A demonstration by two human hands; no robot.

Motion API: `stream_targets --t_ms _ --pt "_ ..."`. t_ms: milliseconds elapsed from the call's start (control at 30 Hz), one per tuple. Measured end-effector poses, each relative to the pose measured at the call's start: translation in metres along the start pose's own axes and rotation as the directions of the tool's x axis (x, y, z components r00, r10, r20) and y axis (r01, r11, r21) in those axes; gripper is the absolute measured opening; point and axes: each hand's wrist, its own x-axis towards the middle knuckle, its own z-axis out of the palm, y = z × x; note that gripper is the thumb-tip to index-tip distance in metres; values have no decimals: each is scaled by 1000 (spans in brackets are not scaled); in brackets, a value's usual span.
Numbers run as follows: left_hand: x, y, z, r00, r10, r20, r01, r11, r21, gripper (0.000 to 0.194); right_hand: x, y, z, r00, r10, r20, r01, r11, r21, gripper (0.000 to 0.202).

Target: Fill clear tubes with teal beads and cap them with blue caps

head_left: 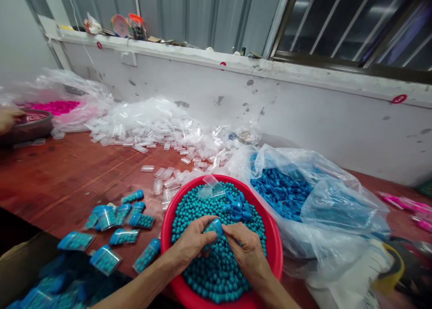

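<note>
Over a red basin (pixel 277 255) of teal beads (pixel 219 273), my left hand (pixel 195 239) holds a small clear container with a blue cap (pixel 216 226). The fingers of my right hand (pixel 245 243) are pinched together at the cap's right side. Loose blue caps (pixel 238 207) and a few clear empty containers (pixel 212 188) lie on the beads at the back of the basin. Left of the basin, several filled containers with blue caps (pixel 105 259) rest on the reddish table (pixel 67 174).
A heap of clear containers (pixel 151 120) lies along the wall. At the right is a plastic bag of blue caps (pixel 283 187). More filled containers (pixel 50 291) are at the lower left. Another person's hand (pixel 7 120) is by a dark bowl (pixel 33 126) at the far left.
</note>
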Motion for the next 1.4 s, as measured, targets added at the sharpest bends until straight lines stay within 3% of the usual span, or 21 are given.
stream_targets --t_ms 233,300,400,533,633,700,800,900,967,1033,1100,1200,1400 --pt "1 -3 0 996 88 1 -88 995 41 37 -2 -5 6 982 -187 -21 185 979 -87 26" --pt "0 -2 0 994 106 4 -106 994 39 34 0 -5 7 986 -164 -32 164 986 -16 26" --pt "-3 0 0 994 104 17 -105 994 38 33 6 -2 3 997 60 -54 -48 980 194 23" --pt "-5 2 0 991 128 24 -130 989 70 29 15 0 -4 901 433 18 -391 794 466 25" --pt "-4 1 1 986 169 2 -169 980 107 25 18 -4 -5 832 541 126 -501 634 588 24" --pt "-3 1 1 987 162 -4 -160 977 141 25 19 -6 -2 808 580 102 -510 604 612 28" --pt "-3 -1 3 988 152 -23 -146 972 183 25 17 -8 3 828 559 28 -476 677 561 31" --pt "-3 -2 4 983 176 -54 -161 965 209 24 15 -10 5 917 398 25 -379 850 366 33" --pt "-4 -1 4 981 174 -87 -152 965 216 23 13 -14 5 955 285 85 -297 929 220 36" --pt "-4 0 3 973 184 -138 -152 965 212 23 10 -17 6 956 234 175 -255 961 110 50" --pt "-5 1 4 961 214 -176 -176 962 208 27 7 -20 10 936 236 262 -249 968 19 79" --pt "-6 2 9 958 243 -153 -214 960 183 33 4 -23 16 923 247 294 -237 969 -68 104" --pt "-11 7 23 952 271 -144 -245 953 176 18 5 -36 15 965 217 147 -206 975 -87 66"
